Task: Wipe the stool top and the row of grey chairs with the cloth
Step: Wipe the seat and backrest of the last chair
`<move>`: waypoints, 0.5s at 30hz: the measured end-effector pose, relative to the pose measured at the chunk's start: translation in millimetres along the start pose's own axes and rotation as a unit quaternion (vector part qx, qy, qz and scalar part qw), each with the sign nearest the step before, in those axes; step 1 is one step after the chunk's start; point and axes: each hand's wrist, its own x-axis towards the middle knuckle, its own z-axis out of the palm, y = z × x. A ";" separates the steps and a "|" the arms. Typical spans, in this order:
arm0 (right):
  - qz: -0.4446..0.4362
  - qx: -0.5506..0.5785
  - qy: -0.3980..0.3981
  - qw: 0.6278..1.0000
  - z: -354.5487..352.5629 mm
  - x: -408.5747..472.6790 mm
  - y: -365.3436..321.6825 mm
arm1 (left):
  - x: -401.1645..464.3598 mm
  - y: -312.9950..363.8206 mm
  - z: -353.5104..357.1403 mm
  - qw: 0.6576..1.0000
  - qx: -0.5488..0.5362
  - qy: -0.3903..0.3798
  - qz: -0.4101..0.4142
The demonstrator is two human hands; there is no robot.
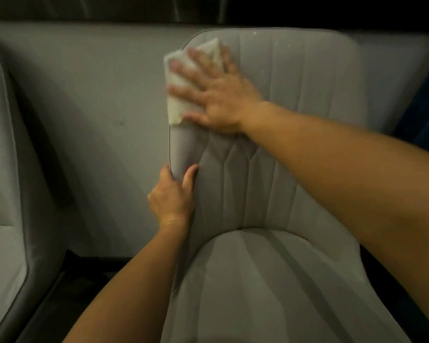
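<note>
While right hand (216, 95) presses cloth (176, 105) flat (fingers spread), left hand (172, 196) grips grey chair (270, 169)

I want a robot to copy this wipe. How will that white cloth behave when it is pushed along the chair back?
The cloth is probably floppy: it lies folded and wraps over the edge of the chair back, so it may bunch unless pressed flat, as the right hand does. It looks light. The chair might shift under pushing; the left hand grips its side edge, likely to steady it.
</note>
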 end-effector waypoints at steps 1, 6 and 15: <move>0.080 0.012 -0.007 0.997 -3.8 2.0 23.5 | 0.2 -0.8 0.8 1.000 0.003 -0.004 -0.001; 0.263 0.047 -0.032 0.963 -9.8 -37.9 93.6 | 0.3 1.9 -0.8 1.000 0.012 -0.010 -0.012; 0.274 0.157 0.055 0.947 12.2 -22.4 8.9 | -1.6 7.2 -6.4 1.000 0.002 -0.003 -0.030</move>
